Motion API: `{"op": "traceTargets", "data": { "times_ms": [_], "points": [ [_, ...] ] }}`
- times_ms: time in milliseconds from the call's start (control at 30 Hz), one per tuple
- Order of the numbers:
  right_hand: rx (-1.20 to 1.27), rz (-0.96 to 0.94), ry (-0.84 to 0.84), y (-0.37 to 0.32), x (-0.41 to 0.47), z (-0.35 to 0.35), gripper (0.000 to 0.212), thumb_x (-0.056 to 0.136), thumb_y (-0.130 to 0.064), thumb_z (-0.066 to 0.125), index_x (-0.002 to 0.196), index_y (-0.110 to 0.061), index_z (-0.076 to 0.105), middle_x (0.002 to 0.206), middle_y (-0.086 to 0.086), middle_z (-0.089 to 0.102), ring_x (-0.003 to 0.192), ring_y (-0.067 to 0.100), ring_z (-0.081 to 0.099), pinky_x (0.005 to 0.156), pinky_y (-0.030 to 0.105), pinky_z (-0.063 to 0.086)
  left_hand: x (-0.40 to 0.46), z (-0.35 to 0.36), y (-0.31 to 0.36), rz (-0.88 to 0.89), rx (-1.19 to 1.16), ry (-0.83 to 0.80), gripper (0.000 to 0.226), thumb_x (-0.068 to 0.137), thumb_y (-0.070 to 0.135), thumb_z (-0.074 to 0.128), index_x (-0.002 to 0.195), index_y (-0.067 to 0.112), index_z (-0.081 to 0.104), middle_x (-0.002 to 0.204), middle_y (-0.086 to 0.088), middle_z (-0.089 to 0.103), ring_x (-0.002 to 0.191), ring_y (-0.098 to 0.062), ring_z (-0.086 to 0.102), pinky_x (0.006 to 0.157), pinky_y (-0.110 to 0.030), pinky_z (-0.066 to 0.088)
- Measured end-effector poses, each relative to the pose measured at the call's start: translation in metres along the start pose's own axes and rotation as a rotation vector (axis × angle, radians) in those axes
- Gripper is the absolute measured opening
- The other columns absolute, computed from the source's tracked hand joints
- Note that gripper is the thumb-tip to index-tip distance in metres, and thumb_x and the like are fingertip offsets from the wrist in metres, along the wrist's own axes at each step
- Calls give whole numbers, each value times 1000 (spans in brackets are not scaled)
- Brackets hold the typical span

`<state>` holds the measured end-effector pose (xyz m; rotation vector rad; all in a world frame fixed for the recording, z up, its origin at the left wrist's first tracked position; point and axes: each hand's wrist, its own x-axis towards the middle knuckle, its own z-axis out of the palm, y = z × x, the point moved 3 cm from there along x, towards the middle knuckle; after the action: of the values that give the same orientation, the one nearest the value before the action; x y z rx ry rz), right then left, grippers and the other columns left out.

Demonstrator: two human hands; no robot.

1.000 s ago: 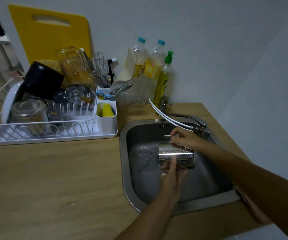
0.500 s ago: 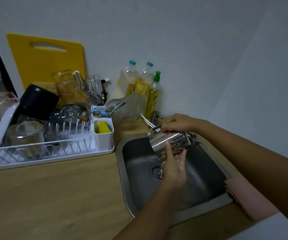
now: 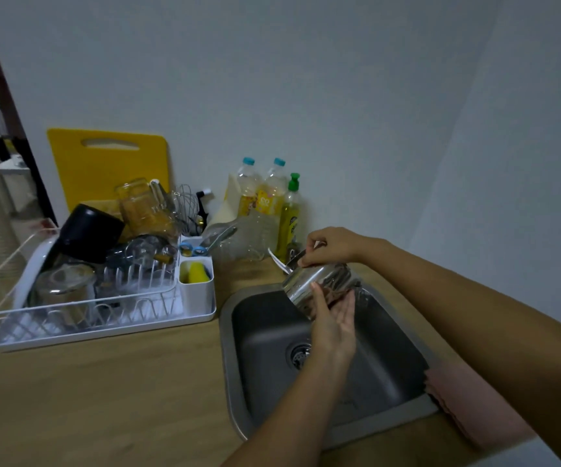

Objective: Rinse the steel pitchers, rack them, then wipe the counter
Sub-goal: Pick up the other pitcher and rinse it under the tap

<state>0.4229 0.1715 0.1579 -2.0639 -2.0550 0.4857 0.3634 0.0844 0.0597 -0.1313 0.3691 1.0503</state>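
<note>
The steel pitcher (image 3: pixel 319 284) is held tilted on its side above the back of the sink (image 3: pixel 269 332), between the two hands. The right hand (image 3: pixel 331 246) grips it from above, fingers curled over its upper edge. The left hand (image 3: pixel 334 318) lies against its underside with straight, relaxed fingers, the thumb reaching up the steel wall. Water blurs the air just to the right of the pitcher, close to both hands.

Well to the left of the hands, a white dish rack (image 3: pixel 103 328) stands on the wooden desk (image 3: pixel 103 399), crowded with glassware, a dark pot (image 3: pixel 90 232) and a whisk (image 3: pixel 186 203); a yellow sponge (image 3: pixel 196 273) sits in its end compartment. A yellow cutting board (image 3: pixel 107 163) leans on the wall behind the rack. Beyond the hands, against the wall, stand two clear bottles (image 3: pixel 262 190) and a green-capped soap bottle (image 3: pixel 289 214). A pink cloth (image 3: pixel 467 399) lies on the desk beside the sink's right rim, under the right forearm.
</note>
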Motion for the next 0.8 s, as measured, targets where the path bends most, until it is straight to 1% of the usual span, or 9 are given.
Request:
{"op": "traceTargets", "data": {
  "times_ms": [67, 233, 333, 400, 433, 500, 567, 700, 800],
  "points": [
    [-3, -23, 6, 2, -5, -2, 38, 78, -43, 68, 99, -12, 64, 101, 4, 60, 91, 18, 55, 78, 31, 46, -2, 4, -6, 18, -24, -10, 62, 90, 32, 55, 140, 2, 32, 96, -24, 58, 86, -28, 60, 104, -39, 42],
    [-8, -60, 26, 0, -18, -5, 39, 80, -43, 66, 101, -11, 64, 104, 5, 60, 93, 18, 54, 75, 29, 43, -10, 3, -12, 64, -31, -38, 61, 90, 32, 55, 139, 4, 33, 98, -22, 60, 88, -26, 61, 92, -38, 49],
    [-19, -58, 45, -4, -24, -6, 39, 79, -44, 67, 100, -12, 64, 105, 5, 60, 93, 17, 54, 75, 28, 42, -13, 4, -10, 54, -30, -56, 60, 90, 32, 56, 138, 4, 35, 98, -21, 59, 88, -26, 60, 103, -39, 44],
    [-18, -47, 62, -8, -25, -8, 38, 78, -45, 67, 99, -13, 65, 102, 3, 59, 93, 17, 53, 72, 27, 42, -14, 4, -8, 50, -26, -67, 60, 89, 33, 56, 138, 4, 35, 98, -22, 59, 87, -26, 60, 103, -39, 44],
    [-16, -39, 68, -10, -26, -9, 38, 78, -45, 67, 99, -14, 65, 101, 2, 58, 92, 17, 53, 70, 26, 41, -15, 5, -6, 37, -19, -74, 61, 89, 34, 56, 138, 4, 35, 98, -22, 59, 87, -26, 60, 97, -38, 48],
    [-28, -36, 76, -16, -26, -11, 37, 78, -45, 68, 98, -15, 66, 99, 1, 57, 92, 16, 52, 69, 26, 40, -19, 9, 0, 11, -2, -98, 62, 89, 35, 55, 138, 3, 35, 98, -21, 60, 86, -26, 62, 77, -32, 57],
    [-46, -30, 84, -23, -27, -13, 36, 78, -45, 67, 98, -14, 66, 99, 1, 56, 92, 16, 52, 73, 27, 41, -22, 11, 5, 6, 1, -120, 63, 90, 35, 55, 140, 3, 34, 98, -21, 61, 85, -25, 63, 64, -30, 59],
    [-60, -7, 100, -29, -27, -12, 37, 79, -42, 67, 99, -12, 64, 104, 6, 59, 93, 19, 53, 81, 32, 46, -26, 10, 11, -43, -12, -133, 65, 89, 35, 56, 141, 4, 31, 98, -21, 61, 84, -26, 63, 60, -30, 59],
    [-63, 17, 82, -31, -27, -10, 37, 80, -40, 67, 100, -9, 63, 101, 5, 57, 92, 19, 53, 79, 31, 45, -26, 9, 12, -61, -13, -135, 65, 89, 35, 55, 141, 4, 31, 98, -21, 60, 84, -25, 63, 62, -30, 59]
  ]
}}
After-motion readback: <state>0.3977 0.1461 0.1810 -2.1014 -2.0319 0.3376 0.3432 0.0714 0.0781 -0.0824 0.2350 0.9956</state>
